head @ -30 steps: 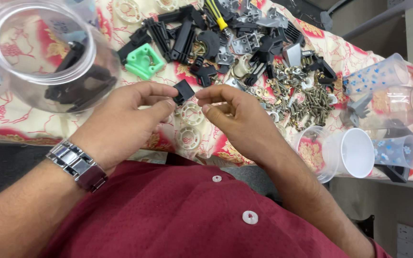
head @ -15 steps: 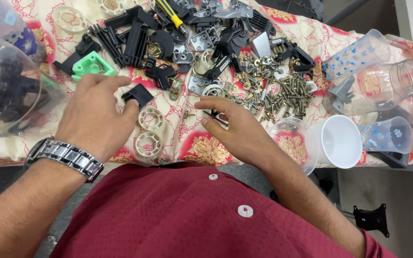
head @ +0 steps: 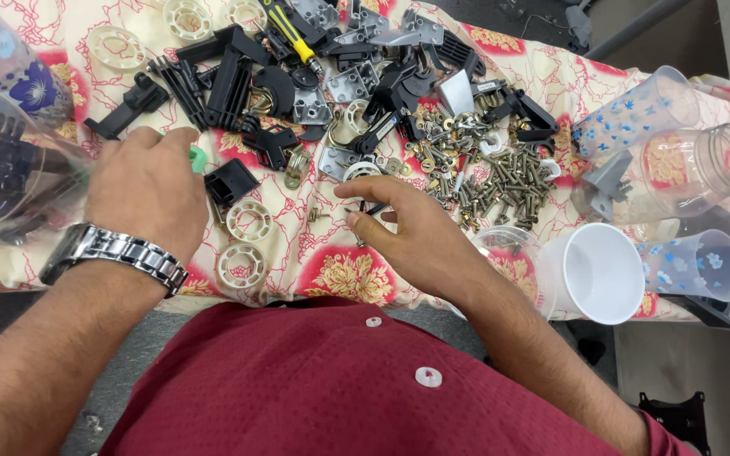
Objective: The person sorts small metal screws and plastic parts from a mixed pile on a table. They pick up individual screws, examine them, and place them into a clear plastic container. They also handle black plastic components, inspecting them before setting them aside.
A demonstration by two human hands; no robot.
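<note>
My left hand [head: 149, 190] lies palm down on the flowered cloth, its curled fingers over a green plastic part [head: 199, 159] of which only an edge shows. A small black block [head: 230, 181] lies on the cloth right beside those fingertips. My right hand [head: 407, 228] rests to the right, thumb and fingers pinching a small dark screw-like piece [head: 371, 209]. Two white plastic rings [head: 249, 219] lie between my hands.
A clear jar [head: 10, 169] holding black parts lies at the left. Black plastic parts [head: 230, 80] and a yellow-handled screwdriver [head: 293, 34] are at the back, a screw pile [head: 500, 177] at the right. Beyond stand a white cup [head: 593, 270], flowered clear cups [head: 661, 105] and a tipped jar [head: 707, 169].
My hands have come apart. The black block has left my left hand and lies on the cloth; that hand has moved onto the green part. My right hand has lowered near the screws.
</note>
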